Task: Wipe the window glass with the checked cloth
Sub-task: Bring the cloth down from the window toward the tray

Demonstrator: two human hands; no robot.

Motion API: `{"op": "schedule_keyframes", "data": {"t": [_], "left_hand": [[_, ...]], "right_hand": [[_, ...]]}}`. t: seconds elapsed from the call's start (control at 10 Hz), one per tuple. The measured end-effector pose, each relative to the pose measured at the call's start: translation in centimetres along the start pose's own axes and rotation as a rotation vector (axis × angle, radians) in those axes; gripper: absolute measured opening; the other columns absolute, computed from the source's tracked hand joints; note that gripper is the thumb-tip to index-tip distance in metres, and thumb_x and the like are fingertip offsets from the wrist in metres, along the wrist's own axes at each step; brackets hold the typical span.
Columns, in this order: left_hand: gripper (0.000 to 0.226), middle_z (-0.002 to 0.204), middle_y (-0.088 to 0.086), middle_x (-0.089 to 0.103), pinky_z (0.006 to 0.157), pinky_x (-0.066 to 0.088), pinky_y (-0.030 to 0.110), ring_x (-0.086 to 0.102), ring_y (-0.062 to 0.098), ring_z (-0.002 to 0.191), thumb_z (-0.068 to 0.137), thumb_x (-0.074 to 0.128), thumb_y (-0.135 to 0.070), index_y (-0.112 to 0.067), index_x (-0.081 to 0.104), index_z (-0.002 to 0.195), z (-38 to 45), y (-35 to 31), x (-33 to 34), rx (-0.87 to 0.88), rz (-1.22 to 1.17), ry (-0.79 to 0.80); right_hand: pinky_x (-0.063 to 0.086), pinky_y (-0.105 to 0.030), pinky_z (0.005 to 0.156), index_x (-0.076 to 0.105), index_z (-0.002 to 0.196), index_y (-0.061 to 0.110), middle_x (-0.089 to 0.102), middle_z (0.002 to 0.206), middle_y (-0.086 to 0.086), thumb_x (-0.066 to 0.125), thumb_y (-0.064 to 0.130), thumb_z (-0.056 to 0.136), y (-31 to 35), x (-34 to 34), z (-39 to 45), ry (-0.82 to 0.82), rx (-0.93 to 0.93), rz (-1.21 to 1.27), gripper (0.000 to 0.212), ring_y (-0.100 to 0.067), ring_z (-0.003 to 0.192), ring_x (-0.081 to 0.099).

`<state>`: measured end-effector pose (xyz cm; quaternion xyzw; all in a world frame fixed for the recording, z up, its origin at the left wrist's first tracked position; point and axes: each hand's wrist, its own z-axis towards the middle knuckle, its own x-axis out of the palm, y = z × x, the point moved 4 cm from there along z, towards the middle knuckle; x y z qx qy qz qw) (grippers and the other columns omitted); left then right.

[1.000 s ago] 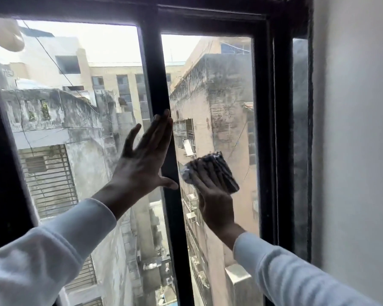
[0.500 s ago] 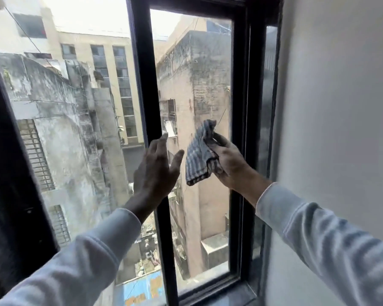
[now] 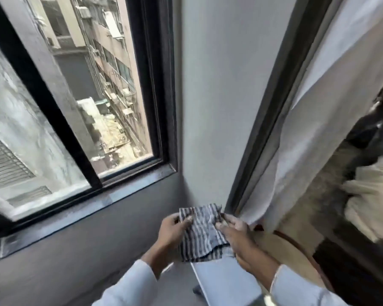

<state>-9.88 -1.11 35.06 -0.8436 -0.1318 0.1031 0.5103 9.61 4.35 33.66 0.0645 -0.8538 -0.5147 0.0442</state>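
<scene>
A grey wall (image 3: 208, 96) meets a pale curtain (image 3: 318, 96) beside it.

Two bare hands, low in the frame at centre: left hand (image 3: 171, 231) and right hand (image 3: 236, 234), no rings, no watch, no gloves to be seen. Long sleeves on both arms, pale, close to white with a faint blue cast. Left sleeve (image 3: 128, 288) coming in from the bottom edge left of centre, loose, softly creased, ending in a plain cuff short of the wrist. Right sleeve (image 3: 301, 288) at lower right, same pale cloth, its cuff edge folded and slightly brighter. Fine detail of weave, buttons or seams lost to blur. Nothing more of the body in view.
</scene>
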Motion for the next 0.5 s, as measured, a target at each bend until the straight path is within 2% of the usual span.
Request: {"op": "schedule_keyframes", "data": {"t": [0.1,0.2,0.3,0.4,0.5], "left_hand": [[0.02,0.093,0.015,0.076,0.085,0.053,0.036,0.064,0.025,0.093,0.098,0.073,0.007,-0.008,0.08,0.086,2.4,9.3,5.6,-0.098,0.077,0.075],[0.011,0.09,0.007,0.077,0.083,0.053,0.035,0.064,0.018,0.09,0.09,0.081,-0.001,-0.012,0.083,0.089,5.1,16.5,9.2,-0.145,0.117,0.069],[0.011,0.094,0.009,0.077,0.085,0.055,0.036,0.065,0.019,0.094,0.093,0.079,0.003,0.001,0.085,0.102,8.7,22.7,11.2,-0.169,0.139,0.052],[0.014,0.1,0.011,0.081,0.089,0.056,0.035,0.072,0.023,0.096,0.098,0.078,-0.001,0.005,0.082,0.11,11.7,26.3,12.2,-0.192,0.159,0.06],[0.061,0.149,0.012,0.069,0.121,0.049,0.041,0.065,0.03,0.143,0.105,0.073,-0.035,-0.004,0.058,0.155,13.4,28.2,12.5,-0.192,0.4,0.038]], "right_hand": [[0.063,-0.034,0.095,0.073,0.13,-0.002,0.082,0.104,0.005,0.06,-0.013,0.105,-9.7,-5.7,3.2,-0.046,0.131,-0.111,0.031,-0.014,0.096,0.078],[0.056,-0.045,0.117,0.063,0.151,-0.004,0.076,0.141,-0.015,0.064,-0.007,0.105,-16.7,-9.4,6.9,-0.096,0.262,-0.182,0.046,-0.033,0.126,0.072],[0.056,-0.042,0.114,0.062,0.152,-0.005,0.073,0.146,-0.018,0.064,-0.008,0.104,-21.7,-11.4,10.2,-0.107,0.309,-0.215,0.048,-0.031,0.124,0.072],[0.057,-0.047,0.114,0.058,0.155,-0.006,0.072,0.147,-0.021,0.064,-0.007,0.105,-25.1,-11.7,12.9,-0.12,0.329,-0.234,0.05,-0.033,0.122,0.072],[0.048,-0.045,0.124,0.035,0.173,0.007,0.053,0.169,-0.018,0.069,0.016,0.109,-27.5,-12.2,13.8,-0.165,0.377,-0.353,0.073,-0.038,0.147,0.06]]}}
